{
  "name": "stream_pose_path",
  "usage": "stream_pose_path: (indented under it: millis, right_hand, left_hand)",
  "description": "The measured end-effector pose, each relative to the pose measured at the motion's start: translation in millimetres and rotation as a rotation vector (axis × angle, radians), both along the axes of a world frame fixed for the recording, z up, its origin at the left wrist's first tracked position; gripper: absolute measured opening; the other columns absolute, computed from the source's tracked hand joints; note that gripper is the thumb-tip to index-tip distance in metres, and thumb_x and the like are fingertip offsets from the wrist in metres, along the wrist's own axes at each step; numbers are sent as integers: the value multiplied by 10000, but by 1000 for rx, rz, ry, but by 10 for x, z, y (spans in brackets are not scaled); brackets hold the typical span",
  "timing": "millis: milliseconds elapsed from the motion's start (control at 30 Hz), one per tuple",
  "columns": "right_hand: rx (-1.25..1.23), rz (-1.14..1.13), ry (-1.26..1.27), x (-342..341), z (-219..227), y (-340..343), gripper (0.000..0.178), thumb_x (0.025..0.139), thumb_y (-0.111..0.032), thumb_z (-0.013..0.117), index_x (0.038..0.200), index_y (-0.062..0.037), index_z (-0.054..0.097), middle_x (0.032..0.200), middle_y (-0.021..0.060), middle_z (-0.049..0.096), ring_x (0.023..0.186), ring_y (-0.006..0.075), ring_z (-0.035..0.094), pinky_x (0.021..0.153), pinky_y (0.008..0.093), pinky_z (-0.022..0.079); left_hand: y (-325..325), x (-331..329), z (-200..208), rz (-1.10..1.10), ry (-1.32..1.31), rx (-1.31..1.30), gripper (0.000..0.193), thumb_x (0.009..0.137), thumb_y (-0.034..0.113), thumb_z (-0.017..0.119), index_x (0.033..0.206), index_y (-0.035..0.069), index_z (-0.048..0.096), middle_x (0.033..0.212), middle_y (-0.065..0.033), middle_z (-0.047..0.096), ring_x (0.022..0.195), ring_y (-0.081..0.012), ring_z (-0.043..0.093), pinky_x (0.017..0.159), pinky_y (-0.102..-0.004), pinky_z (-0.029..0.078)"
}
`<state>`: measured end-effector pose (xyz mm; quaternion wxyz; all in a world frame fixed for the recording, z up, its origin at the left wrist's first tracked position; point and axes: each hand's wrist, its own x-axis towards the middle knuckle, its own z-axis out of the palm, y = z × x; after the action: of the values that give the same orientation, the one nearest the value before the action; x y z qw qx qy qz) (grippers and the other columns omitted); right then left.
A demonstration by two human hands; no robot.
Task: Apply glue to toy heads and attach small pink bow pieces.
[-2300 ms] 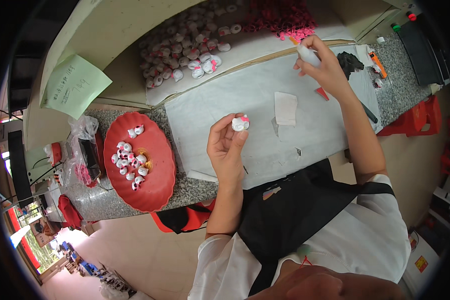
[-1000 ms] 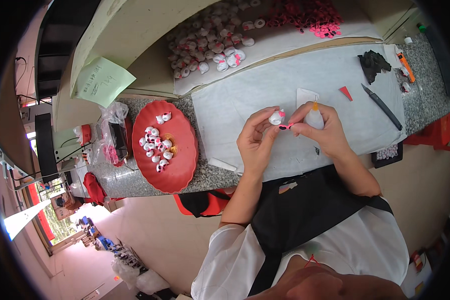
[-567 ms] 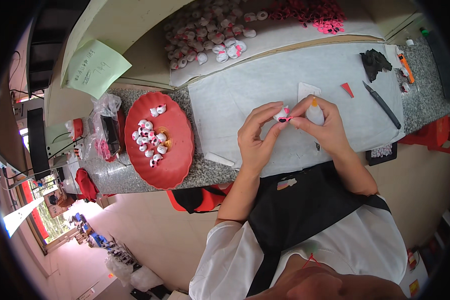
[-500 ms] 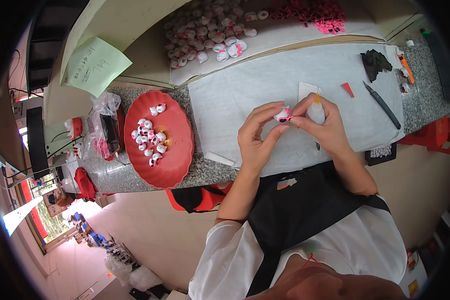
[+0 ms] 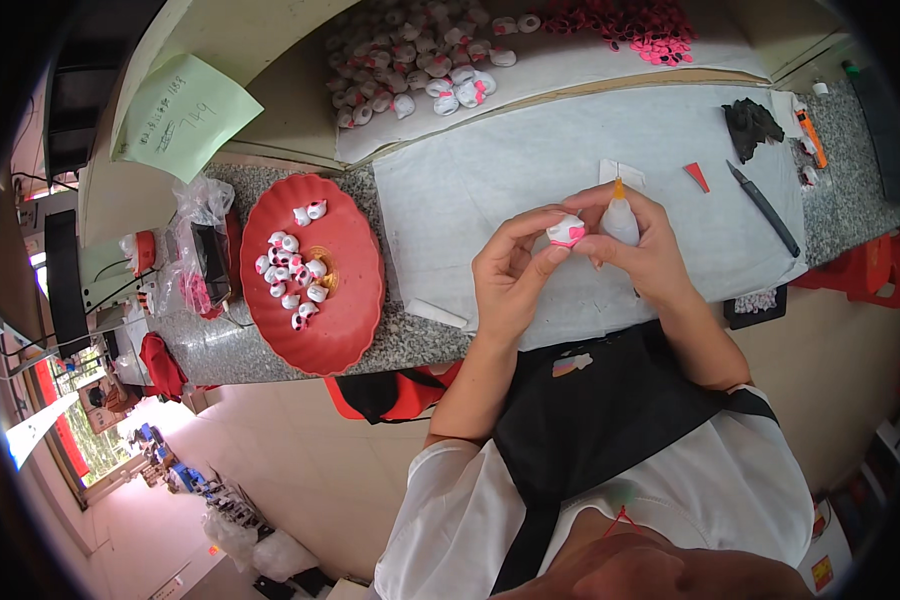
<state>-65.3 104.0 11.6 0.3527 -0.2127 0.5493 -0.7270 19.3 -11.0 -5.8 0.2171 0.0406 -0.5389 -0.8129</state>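
Left hand (image 5: 510, 275): I see thumb and fingertips pinched together on a small white head (image 5: 565, 232) with a bright pink patch, held up above the paper sheet.
Right hand (image 5: 645, 245): fingers curled around a squeeze bottle (image 5: 620, 224), its orange nozzle pointing away from the body; the thumb and a fingertip come right up to the white head, perhaps touching it, though my view there is poor.
Paper sheet (image 5: 450, 225): spread under both hands, with a craft knife (image 5: 766, 210), a red scrap (image 5: 697, 178) and a crumpled black piece (image 5: 753, 128) toward the right.
Red dish (image 5: 358, 295): on the counter to the left, bearing a cluster of white-and-pink heads (image 5: 292, 268).
Shelf: more white heads heaped at the back, beside a pile of pink pieces (image 5: 650, 32).
Green note (image 5: 188, 118): handwritten in dark strokes, with larger figures below the first line.
Sticker (image 5: 821, 574): red and yellow, lower right, its marks too small for me to read.
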Motion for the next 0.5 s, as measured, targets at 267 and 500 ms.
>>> stream_pose_path:
  millis: [267,500]
  right_hand:
    - [-34,-1,34,36,-29,-8,262,661,-36,610,911,-7,536,671,2,492,573,49,437,497,162,356]
    - [-64,49,-85,-4,-59,50,247,613,-30,654,817,4,519,813,75,546,647,90,503,511,204,412]
  left_hand:
    - [-9,35,-6,-30,-67,51,242,703,-59,532,942,-36,500,971,-131,518,945,-193,476,821,-284,367]
    - [-18,18,-6,-42,11,-94,195,691,-44,552,884,-14,536,918,-127,543,901,-212,504,776,-291,392]
